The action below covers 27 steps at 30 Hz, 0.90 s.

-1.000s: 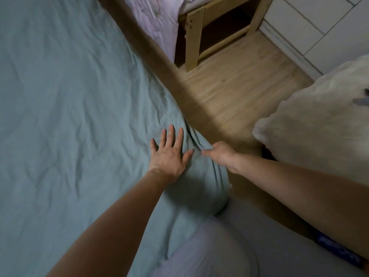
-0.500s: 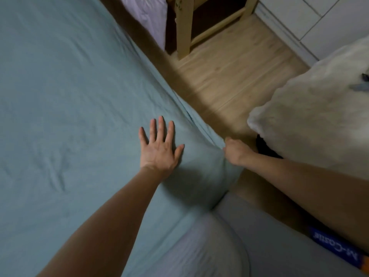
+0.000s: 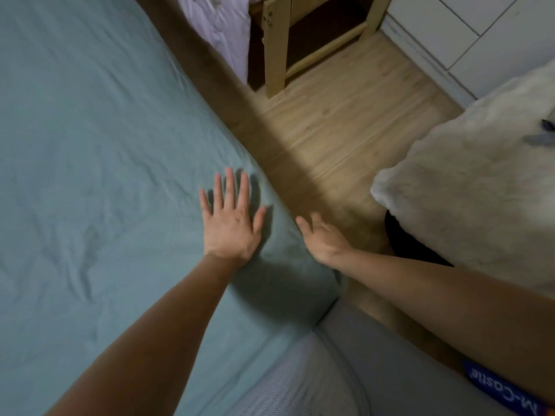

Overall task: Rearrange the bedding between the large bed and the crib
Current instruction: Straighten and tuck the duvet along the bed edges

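A grey-green sheet [image 3: 90,175] covers the large bed and fills the left of the view. My left hand [image 3: 229,220] lies flat on it near the bed's right edge, fingers straight and spread. My right hand [image 3: 321,235] hovers just off that edge over the floor, fingers loose, holding nothing. At the top stands the wooden crib [image 3: 274,49], with pale lilac bedding [image 3: 228,34] hanging down its side. A fluffy white blanket [image 3: 468,190] is heaped at the right.
A strip of wooden floor [image 3: 336,124] runs between the bed and the white blanket. White cabinet doors [image 3: 486,34] stand at the top right. The bare mattress corner [image 3: 375,379] with a blue label [image 3: 504,391] shows at the bottom right.
My right hand has let go of the sheet's edge and opened beside the bed. The sheet lies smoother near the edge. My left hand stays flat on it.
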Motion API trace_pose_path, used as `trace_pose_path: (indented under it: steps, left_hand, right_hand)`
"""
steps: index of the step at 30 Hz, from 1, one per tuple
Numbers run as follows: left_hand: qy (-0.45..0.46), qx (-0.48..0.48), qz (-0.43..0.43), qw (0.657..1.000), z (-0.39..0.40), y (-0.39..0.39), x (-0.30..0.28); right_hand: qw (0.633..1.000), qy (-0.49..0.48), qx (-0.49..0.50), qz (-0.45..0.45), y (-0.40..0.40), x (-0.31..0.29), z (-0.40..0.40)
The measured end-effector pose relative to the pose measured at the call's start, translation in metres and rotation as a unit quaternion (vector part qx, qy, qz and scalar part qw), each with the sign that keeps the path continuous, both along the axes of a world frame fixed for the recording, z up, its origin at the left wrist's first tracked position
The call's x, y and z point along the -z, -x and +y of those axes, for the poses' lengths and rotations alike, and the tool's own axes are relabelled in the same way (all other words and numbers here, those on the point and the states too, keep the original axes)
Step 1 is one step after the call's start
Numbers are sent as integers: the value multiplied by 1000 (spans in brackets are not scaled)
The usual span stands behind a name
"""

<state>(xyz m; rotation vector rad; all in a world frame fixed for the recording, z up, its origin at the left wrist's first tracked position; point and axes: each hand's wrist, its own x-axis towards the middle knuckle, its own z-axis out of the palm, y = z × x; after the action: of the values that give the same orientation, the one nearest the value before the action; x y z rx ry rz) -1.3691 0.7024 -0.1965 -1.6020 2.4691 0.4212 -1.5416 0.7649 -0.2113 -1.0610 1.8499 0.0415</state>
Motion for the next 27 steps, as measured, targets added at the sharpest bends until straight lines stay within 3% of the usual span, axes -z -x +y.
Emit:
trace_pose_path:
  steps: [1, 2, 3, 5, 6, 8, 11, 13, 19, 21, 27]
  left_hand:
    - [-81, 24, -41, 996, 6, 2, 0]
    - [-155, 76, -67, 983, 10, 6, -4]
    - [-225, 121, -63, 965, 11, 9, -14]
    - [-320, 132, -15, 938, 10, 12, -48]
    - [-333, 129, -9, 934, 6, 14, -66]
    - [-307, 138, -45, 941, -7, 17, -102]
    - [-240, 107, -85, 961, -31, 22, -150]
    - [-205, 58, -71, 974, -49, 28, -181]
    - [-179, -33, -120, 976, -99, 83, -255]
    - [-174, -92, -104, 975, -120, 110, -277]
    - [-150, -120, -59, 980, -177, 173, -338]
  right_hand:
    - [999, 33, -15, -25, -5, -7, 1]
    - [996, 5, -70, -57, -7, -13, 0]
    - [985, -66, -144, -63, -4, -18, 2]
    - [929, -223, -294, -10, 8, -47, 5]
    - [909, -243, -337, 24, 16, -65, 0]
    - [918, -209, -336, 39, 29, -102, -11]
    - [964, -30, -259, 52, 38, -161, -38]
    - [971, 43, -232, 44, 43, -196, -60]
    - [961, 99, -254, 44, 111, -251, -121]
    - [955, 125, -266, 46, 146, -274, -147]
    - [942, 176, -284, 30, 196, -327, -228]
